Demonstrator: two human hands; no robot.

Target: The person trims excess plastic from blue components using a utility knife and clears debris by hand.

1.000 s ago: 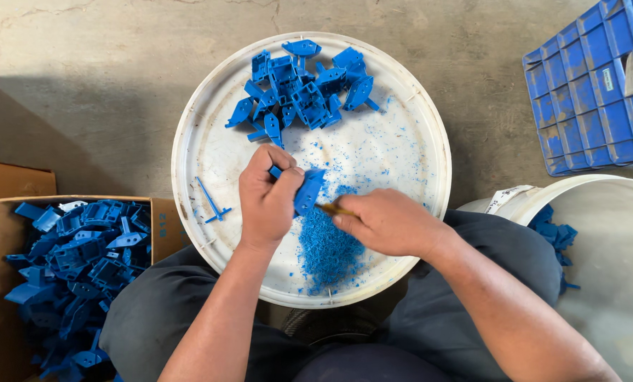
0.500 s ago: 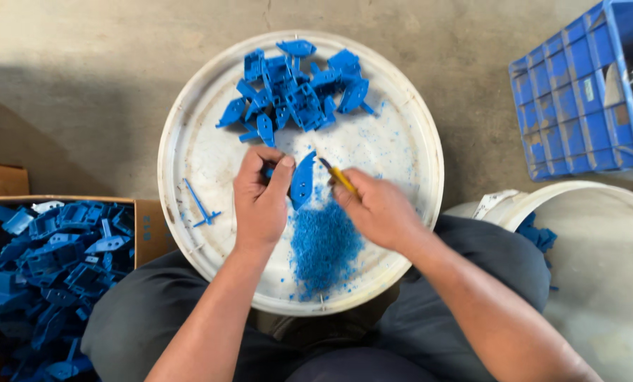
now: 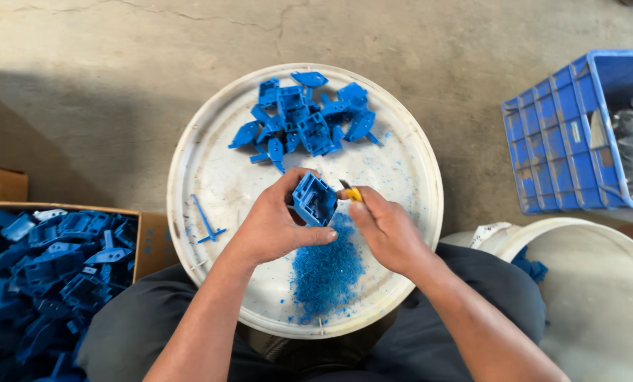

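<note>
A small blue plastic box-shaped part (image 3: 315, 199) sits pinched in the left hand (image 3: 277, 223). The right hand (image 3: 387, 230), at three o'clock, grips a little yellow-handled blade (image 3: 352, 192), trimming its edge; next comes a careful scrape.

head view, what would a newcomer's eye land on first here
The left hand grips a blue plastic part over a round white lid, while the right hand works a small yellow-handled tool against it. Below lies a heap of blue shavings.
</note>
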